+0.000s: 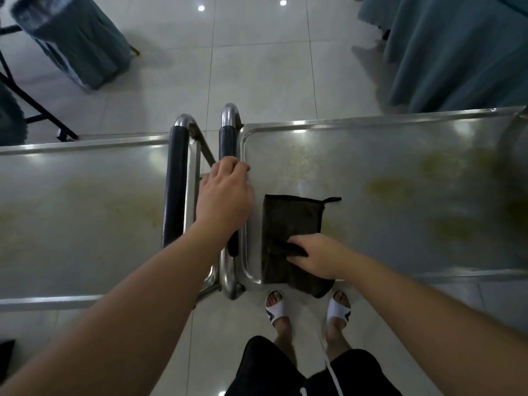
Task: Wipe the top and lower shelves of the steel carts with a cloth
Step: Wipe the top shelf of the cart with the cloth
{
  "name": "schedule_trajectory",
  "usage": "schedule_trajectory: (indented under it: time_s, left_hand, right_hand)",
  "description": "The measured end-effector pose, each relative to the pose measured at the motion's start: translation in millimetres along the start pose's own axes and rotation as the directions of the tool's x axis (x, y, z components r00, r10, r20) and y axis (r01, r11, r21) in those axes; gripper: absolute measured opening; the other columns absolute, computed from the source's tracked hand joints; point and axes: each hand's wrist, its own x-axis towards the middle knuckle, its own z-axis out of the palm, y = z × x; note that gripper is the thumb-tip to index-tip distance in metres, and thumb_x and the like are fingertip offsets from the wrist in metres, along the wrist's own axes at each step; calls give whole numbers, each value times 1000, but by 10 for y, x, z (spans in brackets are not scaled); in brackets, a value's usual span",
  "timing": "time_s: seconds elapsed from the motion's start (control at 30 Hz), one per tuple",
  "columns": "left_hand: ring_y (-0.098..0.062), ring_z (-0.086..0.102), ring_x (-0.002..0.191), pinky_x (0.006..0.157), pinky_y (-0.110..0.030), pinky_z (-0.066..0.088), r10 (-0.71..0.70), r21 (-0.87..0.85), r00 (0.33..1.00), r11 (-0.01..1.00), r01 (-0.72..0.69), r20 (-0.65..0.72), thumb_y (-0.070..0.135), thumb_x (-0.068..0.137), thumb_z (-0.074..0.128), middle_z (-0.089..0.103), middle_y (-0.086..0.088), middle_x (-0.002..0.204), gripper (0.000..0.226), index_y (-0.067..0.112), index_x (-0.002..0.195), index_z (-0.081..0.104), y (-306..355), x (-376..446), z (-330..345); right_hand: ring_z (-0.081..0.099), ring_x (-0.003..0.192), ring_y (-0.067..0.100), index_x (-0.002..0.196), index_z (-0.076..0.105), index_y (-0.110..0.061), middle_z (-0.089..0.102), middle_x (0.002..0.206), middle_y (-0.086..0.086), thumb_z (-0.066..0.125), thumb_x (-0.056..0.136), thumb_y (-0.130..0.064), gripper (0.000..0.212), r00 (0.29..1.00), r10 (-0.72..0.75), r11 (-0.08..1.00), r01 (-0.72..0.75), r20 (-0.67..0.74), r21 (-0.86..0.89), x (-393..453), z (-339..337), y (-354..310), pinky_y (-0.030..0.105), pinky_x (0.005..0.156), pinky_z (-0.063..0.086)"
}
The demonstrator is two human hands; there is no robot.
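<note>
Wiping barely begun: both steel cart tops look stained.

The left steel cart's top shelf [71, 212] shows yellowish smears; the left hand [225, 195] curls over the black-padded handle [228, 144] of the right steel cart's top shelf [400, 172], equally smeared, where the right hand [314, 255] pinches the dark folded cloth [288, 224] lying at its near-left corner. Lower shelves are hidden.

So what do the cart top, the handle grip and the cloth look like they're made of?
Cart top: polished steel, judging by its ceiling-light reflections, with yellowish stains. Handle grip: matte dark sleeve, probably rubber or foam, over a shiny steel tube. Cloth: dark soft fabric, folded flat, possibly microfibre.
</note>
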Motion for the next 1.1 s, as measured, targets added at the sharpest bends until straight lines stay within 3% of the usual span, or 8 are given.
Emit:
schedule_trajectory:
  time_s: [0.13,0.27,0.4,0.5,0.63,0.73,0.93,1.1]
  left_hand:
    - [-24,37,146,125,-47,25,11,16,1000,1000,-11,-24,28,103,50,45,-1,149,44,18,145,55,-21,171,77]
    - [-23,25,155,127,-48,18,5,18,1000,1000,-4,-29,32,105,48,38,-2,159,48,19,151,49,-85,268,185]
    - [-12,-7,162,131,-41,-3,-1,-1,1000,1000,1,15,46,109,38,9,3,177,61,24,165,28,-140,265,329]
    - [-6,-13,161,131,-38,-3,-32,-84,999,996,29,-33,50,110,33,0,7,178,65,26,169,19,-170,265,373]
    - [1,-16,157,124,-24,-9,-100,-154,992,984,87,-79,50,110,24,0,6,178,66,23,170,14,-186,265,441]
    - [4,-17,156,122,-19,-12,-97,-146,992,986,83,-87,50,111,20,0,6,178,66,21,170,11,-194,286,469]
    - [-2,-20,158,126,-24,-15,-100,-103,993,990,93,-65,48,111,16,-11,5,177,67,18,170,-1,-177,286,468]
    - [-6,-21,159,128,-29,-13,-82,-74,995,994,78,-56,49,111,14,-13,1,177,69,14,169,-2,-159,269,460]
  right_hand:
    - [64,112,29,133,61,-25,71,120,3,64,101,-41,36,949,-37,909,-98,-313,-404,359,-174,78,40,91,46]
    - [57,116,33,134,60,-15,61,124,10,71,88,-13,48,771,-24,872,-295,-637,-390,508,-33,-9,42,102,42]
    - [30,155,29,164,31,-18,36,166,7,49,106,-40,64,867,77,922,-250,-492,-296,570,352,39,44,126,23]
    - [-2,164,23,170,6,-26,4,178,-2,30,107,-57,74,892,110,930,-249,-439,-271,671,602,117,50,131,1]
    - [2,163,30,169,16,-30,9,177,2,30,104,-64,75,832,52,938,-230,-552,-258,942,740,85,61,129,3]
    - [1,163,31,169,17,-31,10,177,2,36,102,-65,77,847,-54,933,-146,-528,-330,853,943,80,64,127,9]
    - [2,164,26,168,21,-32,7,178,-4,38,107,-58,69,886,-327,866,142,-328,-480,374,1584,54,61,127,14]
    - [-1,164,23,168,20,-31,9,177,-4,37,108,-54,67,890,-289,888,112,-353,-445,802,1276,-138,58,129,15]
